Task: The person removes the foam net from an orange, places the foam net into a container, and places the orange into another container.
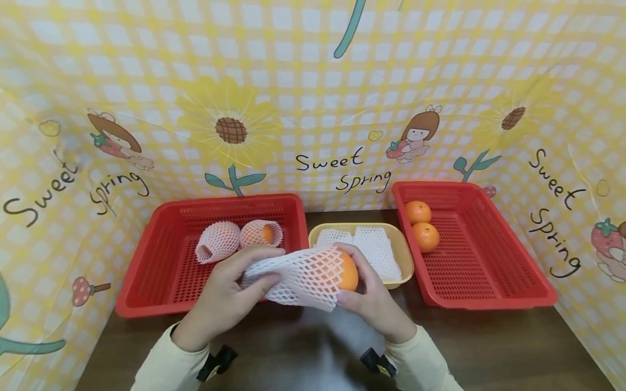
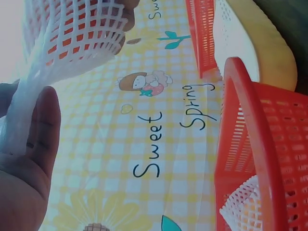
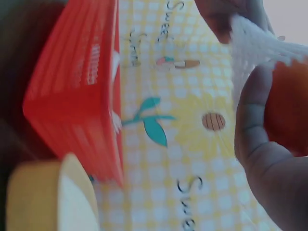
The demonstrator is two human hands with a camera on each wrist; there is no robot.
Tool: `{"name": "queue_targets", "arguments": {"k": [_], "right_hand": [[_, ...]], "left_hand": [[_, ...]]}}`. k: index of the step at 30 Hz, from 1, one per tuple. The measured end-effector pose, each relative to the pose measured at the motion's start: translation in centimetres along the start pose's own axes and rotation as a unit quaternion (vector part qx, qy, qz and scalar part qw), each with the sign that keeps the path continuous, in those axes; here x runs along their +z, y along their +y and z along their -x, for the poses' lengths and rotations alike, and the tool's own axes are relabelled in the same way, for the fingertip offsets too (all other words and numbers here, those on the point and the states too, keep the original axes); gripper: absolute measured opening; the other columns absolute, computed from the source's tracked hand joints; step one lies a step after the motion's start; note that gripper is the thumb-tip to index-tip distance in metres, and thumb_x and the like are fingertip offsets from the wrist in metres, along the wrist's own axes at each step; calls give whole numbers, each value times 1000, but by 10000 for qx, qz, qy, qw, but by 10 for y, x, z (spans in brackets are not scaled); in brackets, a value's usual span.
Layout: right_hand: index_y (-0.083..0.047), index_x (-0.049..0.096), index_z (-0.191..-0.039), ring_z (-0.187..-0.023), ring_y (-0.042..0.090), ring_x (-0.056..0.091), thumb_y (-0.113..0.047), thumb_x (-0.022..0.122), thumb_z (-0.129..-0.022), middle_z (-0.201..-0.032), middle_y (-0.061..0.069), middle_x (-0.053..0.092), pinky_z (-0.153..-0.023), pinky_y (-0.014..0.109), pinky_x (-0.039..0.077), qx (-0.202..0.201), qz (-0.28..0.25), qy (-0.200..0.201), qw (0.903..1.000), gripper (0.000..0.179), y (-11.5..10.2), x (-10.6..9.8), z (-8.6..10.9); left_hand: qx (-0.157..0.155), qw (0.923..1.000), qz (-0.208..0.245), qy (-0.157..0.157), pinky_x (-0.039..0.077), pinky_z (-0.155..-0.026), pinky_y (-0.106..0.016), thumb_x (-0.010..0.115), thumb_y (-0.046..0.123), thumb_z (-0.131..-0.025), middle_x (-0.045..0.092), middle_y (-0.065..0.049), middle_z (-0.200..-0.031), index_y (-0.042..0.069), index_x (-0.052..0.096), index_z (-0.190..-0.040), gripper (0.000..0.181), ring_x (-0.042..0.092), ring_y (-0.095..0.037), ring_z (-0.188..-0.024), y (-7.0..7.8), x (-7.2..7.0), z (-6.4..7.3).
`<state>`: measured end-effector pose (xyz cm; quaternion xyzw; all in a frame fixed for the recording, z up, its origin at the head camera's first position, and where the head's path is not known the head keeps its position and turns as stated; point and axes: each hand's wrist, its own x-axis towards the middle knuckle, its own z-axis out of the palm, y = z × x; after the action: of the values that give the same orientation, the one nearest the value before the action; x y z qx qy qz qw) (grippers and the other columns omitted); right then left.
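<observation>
An orange sits partly inside a white foam net sleeve, held up over the table between both hands. My left hand pinches the gathered left end of the sleeve between thumb and fingers. On the other side, my right hand grips the orange and the sleeve's open edge, fingers above and thumb below. The right wrist view shows the bare part of the orange in the curl of that hand. In the left wrist view the net stretches away from the left hand.
A red basket at left holds two net-wrapped oranges. Between the baskets, a yellow tray holds white foam sleeves. The right red basket contains two bare oranges. Patterned cloth surrounds the brown table.
</observation>
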<state>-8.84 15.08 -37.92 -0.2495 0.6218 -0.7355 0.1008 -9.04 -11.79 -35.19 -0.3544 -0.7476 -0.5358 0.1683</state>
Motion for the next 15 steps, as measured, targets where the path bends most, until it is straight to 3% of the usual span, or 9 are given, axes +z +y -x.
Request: {"name": "queue_targets", "arguments": {"k": [4, 9, 12, 15], "right_hand": [[-10, 37, -148, -120, 29, 50, -25, 73, -92, -140, 18, 44, -92, 38, 51, -349, 402, 181, 9984, 68, -10, -18, 0], [-8, 40, -143, -111, 29, 56, -11, 69, -90, -134, 16, 50, -86, 37, 53, -499, 1144, 726, 9895, 61, -31, -50, 4], [-7, 40, -143, -108, 29, 58, -1, 67, -89, -132, 16, 53, -85, 35, 53, -399, 1773, 1104, 9771, 60, -46, -74, 8], [-7, 40, -145, -103, 28, 60, 1, 68, -90, -128, 15, 54, -84, 31, 55, -211, 2593, 1362, 9559, 62, -60, -101, 14]], "left_hand": [[-62, 9999, -65, 52, 53, -83, -22, 79, -15, -76, 69, -7, -118, 7, 68, -122, 53, 64, -16, -98, -4, -5, 4], [-292, 9994, -166, -92, 53, -82, -21, 79, -15, -76, 70, -1, -115, 7, 69, -119, 50, 65, -12, -96, -8, -14, 11], [-265, 9994, -195, -144, 52, -82, -21, 79, -17, -74, 70, -2, -113, 7, 70, -118, 50, 64, -13, -96, -12, -19, 13], [-273, 9993, -224, -150, 51, -82, -20, 80, -17, -74, 70, -2, -112, 7, 70, -116, 50, 63, -13, -97, -15, -23, 14]]}}
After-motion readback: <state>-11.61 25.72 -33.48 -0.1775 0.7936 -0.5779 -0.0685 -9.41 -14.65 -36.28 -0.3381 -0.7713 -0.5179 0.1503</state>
